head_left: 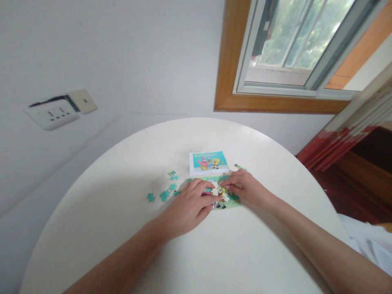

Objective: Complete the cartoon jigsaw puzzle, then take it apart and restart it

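Note:
A partly assembled cartoon jigsaw puzzle point(230, 205) lies flat on the white table, with white gaps showing among its pieces. Across its left part rests my left hand point(191, 204), fingers stretched out and slightly apart, covering much of that side. My right hand point(246, 187) is at the puzzle's upper right, thumb and fingers pinched at a small puzzle piece that the fingertips mostly hide. Just behind the puzzle is a white box point(209, 162) with a cartoon picture on its top.
Loose turquoise puzzle pieces point(164, 195) lie scattered left of the puzzle. A few more pieces point(239, 167) sit beyond my right hand. The round table point(122, 212) meets a wall with a socket point(55, 113); a wood-framed window point(284, 102) is at upper right.

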`<state>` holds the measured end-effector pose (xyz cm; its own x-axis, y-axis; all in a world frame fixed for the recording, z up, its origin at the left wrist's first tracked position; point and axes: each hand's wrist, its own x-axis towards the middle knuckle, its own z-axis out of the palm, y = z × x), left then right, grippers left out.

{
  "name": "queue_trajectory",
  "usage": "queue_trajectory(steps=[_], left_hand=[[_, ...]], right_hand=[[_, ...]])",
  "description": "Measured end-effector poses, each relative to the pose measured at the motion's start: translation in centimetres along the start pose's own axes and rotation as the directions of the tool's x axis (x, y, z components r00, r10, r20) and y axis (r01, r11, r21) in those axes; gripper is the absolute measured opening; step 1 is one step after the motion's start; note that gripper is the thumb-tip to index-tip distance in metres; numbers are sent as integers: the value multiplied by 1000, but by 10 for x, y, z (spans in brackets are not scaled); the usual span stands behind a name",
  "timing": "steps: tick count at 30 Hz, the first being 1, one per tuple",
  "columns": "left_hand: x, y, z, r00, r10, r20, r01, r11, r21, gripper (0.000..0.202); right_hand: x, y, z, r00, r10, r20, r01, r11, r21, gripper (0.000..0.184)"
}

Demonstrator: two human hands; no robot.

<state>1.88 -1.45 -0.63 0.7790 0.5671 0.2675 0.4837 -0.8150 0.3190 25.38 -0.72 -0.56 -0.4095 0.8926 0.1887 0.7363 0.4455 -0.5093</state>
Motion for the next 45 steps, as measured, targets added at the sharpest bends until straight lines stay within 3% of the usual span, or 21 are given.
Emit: queue_trajectory(steps=[11,22,28,45], left_hand=[[1,2,-2,1000,-8,-4,7,1000,-5,36],[1,1,-2,1000,2,8,-2,1000,3,33],[0,0,0,1000,5,-5,-5,1000,4,32],[1,-1,0,1000,28,-11,-28,1000,11,36]], right_hand=[[0,-5,-1,997,50,-66,-53,998,-38,10],[0,-5,-9,996,50,-69,-55,995,-79,12],[-1,-7,-12,997,79,2,-77,978,-195,9],[-2,-8,-9,999,46,24,-38,969,-244,13]])
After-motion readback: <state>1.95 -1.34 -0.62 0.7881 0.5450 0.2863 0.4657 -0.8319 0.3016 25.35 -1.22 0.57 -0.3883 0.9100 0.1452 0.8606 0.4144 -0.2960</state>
